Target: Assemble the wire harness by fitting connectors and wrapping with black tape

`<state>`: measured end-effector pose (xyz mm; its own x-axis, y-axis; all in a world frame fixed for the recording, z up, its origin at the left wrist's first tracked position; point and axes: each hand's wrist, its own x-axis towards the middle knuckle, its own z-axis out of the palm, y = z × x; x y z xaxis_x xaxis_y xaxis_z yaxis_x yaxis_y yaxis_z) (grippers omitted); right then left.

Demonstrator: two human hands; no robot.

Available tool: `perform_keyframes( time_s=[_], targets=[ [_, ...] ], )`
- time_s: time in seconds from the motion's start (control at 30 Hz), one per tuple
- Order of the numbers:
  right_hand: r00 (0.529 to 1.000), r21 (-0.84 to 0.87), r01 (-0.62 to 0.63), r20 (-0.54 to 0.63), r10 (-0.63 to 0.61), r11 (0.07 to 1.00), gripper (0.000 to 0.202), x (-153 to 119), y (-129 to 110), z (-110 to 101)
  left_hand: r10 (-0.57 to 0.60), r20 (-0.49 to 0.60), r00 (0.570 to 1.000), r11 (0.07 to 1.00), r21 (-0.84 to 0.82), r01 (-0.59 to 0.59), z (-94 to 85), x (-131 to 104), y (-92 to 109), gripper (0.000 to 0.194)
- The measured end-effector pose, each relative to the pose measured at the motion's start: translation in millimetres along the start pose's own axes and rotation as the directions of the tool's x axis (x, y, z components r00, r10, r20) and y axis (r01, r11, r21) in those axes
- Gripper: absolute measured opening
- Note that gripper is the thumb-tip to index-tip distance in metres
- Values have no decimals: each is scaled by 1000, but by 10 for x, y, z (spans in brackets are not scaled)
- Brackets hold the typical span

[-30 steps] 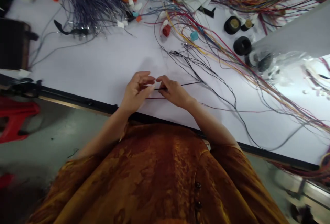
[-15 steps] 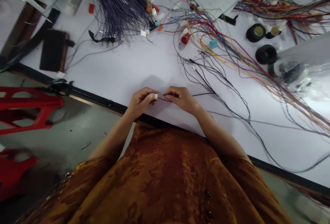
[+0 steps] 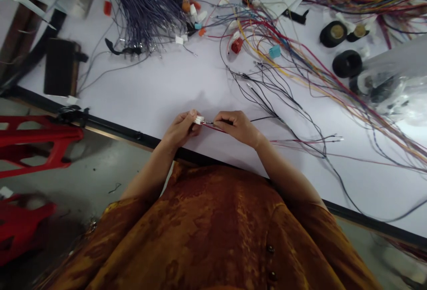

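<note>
Head | white connector (image 3: 199,120), perhaps ridged | left grip (image 3: 181,130) clamped on it | right grip (image 3: 239,127) pinching black wire (image 3: 210,123)

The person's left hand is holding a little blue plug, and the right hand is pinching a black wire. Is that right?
Not quite: the little plug in the left hand is white, not blue, as the head view shows. The right hand is indeed pinching a black wire.
</note>
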<state>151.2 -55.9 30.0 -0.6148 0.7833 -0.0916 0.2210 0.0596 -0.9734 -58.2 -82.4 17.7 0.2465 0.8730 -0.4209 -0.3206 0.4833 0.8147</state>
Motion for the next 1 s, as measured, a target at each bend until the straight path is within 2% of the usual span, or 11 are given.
perform_keyframes(
  time_s=[0.17, 0.27, 0.33, 0.43, 0.53, 0.63, 0.7, 0.73, 0.8, 0.93, 1.0],
  targets=[
    [1000, -171, -3, -5, 2, 985, 22, -33, -25, 36, -43, -40, 998, 994, 94, 47, 9, 7, 9, 37],
    [998, -261, -16, -57, 1, 965, 22, -47, -39, 146, 18, -61, 998, 975, 223, -4, 62, -20, -11, 35],
    [996, -296, -37, -87, 11, 955, 22, -47, -22, 273, 122, -77, 990, 911, 405, -81, 102, -65, -26, 33],
    [993, -290, -62, -115, 29, 955, 21, -25, 23, 464, 290, -80, 954, 738, 653, -170, 108, -144, -37, 28],
    [988, -276, -50, -151, 8, 960, 23, -23, 33, 512, 310, -41, 950, 659, 730, -184, 33, -183, -40, 17],
    [971, -434, 4, -212, -106, 901, 33, -161, 2, 399, 276, -58, 959, 647, 749, -141, -39, -196, -50, 17],
    [964, -614, -13, -218, -154, 789, 33, -362, 12, 295, 354, -102, 929, 629, 761, -156, -47, -212, -70, 13],
    [965, -684, -44, -217, -145, 728, 26, -488, 36, 247, 403, -115, 908, 623, 761, -180, -39, -219, -85, 11],
    [961, -752, -150, -264, -84, 641, 11, -763, 108, 164, 437, -121, 891, 657, 720, -224, -6, -219, -127, 10],
    [903, -752, -412, -413, 120, 515, 12, -1281, 157, -1, 410, -236, 881, 842, 468, -267, 69, -132, -223, 19],
    [871, -750, -487, -457, 182, 448, 13, -1479, 53, -107, 417, -296, 859, 875, 387, -291, 90, -73, -257, 24]
  ],
)
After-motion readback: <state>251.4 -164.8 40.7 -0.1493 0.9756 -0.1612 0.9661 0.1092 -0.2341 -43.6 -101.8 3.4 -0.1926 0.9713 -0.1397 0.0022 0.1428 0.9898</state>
